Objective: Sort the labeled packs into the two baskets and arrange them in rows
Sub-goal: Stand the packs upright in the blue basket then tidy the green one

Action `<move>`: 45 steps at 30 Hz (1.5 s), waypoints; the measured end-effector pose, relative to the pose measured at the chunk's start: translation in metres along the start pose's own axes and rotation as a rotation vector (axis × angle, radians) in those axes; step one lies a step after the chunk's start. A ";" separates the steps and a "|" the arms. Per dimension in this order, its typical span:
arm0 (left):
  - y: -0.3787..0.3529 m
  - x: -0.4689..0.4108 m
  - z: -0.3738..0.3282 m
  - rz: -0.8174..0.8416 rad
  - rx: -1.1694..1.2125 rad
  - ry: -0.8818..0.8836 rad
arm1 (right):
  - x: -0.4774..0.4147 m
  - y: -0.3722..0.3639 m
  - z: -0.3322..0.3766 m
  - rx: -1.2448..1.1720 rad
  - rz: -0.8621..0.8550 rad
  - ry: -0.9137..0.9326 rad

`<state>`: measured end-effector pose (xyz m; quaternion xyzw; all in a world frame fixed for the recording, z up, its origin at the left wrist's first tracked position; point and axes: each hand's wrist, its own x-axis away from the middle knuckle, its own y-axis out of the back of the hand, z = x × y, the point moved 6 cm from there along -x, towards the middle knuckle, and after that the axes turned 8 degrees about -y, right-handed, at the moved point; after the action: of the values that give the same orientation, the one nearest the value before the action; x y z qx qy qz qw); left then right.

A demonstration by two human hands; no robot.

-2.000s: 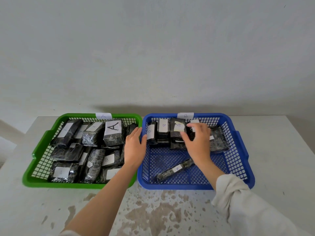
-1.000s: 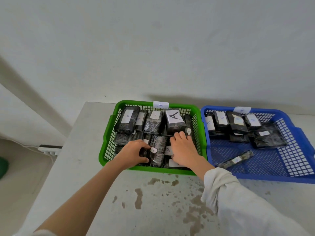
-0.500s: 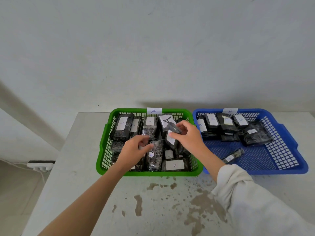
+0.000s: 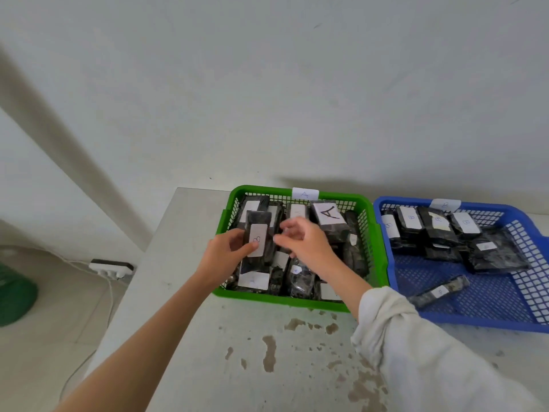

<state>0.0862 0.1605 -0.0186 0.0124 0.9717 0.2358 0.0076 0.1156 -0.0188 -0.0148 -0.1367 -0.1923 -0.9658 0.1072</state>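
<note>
My left hand (image 4: 222,254) grips a black pack with a white "B" label (image 4: 258,236), held upright over the left part of the green basket (image 4: 297,301). My right hand (image 4: 309,245) is beside it, its curled thumb and fingertips pinching the pack's right edge. The green basket, tagged "A", is full of black packs, among them one with a large "A" label (image 4: 328,217). The blue basket (image 4: 475,321) stands to the right and holds a back row of "B" packs (image 4: 436,224). A single slim pack (image 4: 439,291) lies on its floor.
The baskets sit side by side at the back of a white stained table (image 4: 267,367), close to the wall. The table's left edge drops to the floor, where a power strip (image 4: 111,267) and a green object (image 4: 15,292) lie.
The pack that my right hand lifted from the green basket is now in my left hand, label facing me. The view has swung left.
</note>
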 end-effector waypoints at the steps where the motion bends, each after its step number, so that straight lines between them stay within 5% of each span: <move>1: 0.010 0.003 0.007 -0.048 -0.030 0.023 | -0.001 -0.012 -0.007 0.140 0.048 -0.025; 4: 0.032 0.008 0.024 -0.177 -0.068 0.073 | 0.002 -0.050 -0.027 0.697 0.199 -0.019; 6: 0.041 0.008 0.030 -0.248 -0.053 0.089 | 0.002 -0.062 -0.030 0.854 0.202 0.002; 13: 0.036 -0.004 0.021 -0.360 -0.025 0.063 | -0.008 -0.029 -0.027 0.391 0.338 -0.200; 21: 0.007 -0.018 0.007 -0.330 0.018 0.025 | -0.007 0.081 -0.019 0.043 -0.139 -0.150; 25: -0.007 -0.020 0.003 -0.305 0.034 0.024 | -0.001 0.089 -0.030 0.030 -0.128 -0.168; 29: -0.007 -0.017 -0.002 -0.355 0.026 0.010 | 0.004 0.055 -0.038 0.179 0.112 -0.189; 35: 0.019 -0.018 0.004 -0.489 0.016 0.031 | 0.000 0.019 -0.033 0.476 0.214 0.012; 38: 0.028 -0.022 0.009 -0.508 0.009 0.044 | -0.004 0.008 -0.015 0.719 0.084 0.235; 42: 0.032 -0.026 0.015 -0.503 0.008 0.058 | -0.018 0.012 0.011 0.671 -0.217 0.349; 45: 0.032 -0.028 0.018 -0.491 0.009 0.063 | -0.038 -0.004 0.009 1.031 -0.184 0.308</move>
<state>0.1152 0.1966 -0.0199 -0.2312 0.9464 0.2228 0.0342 0.1521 -0.0056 -0.0203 0.0942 -0.6343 -0.7605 0.1025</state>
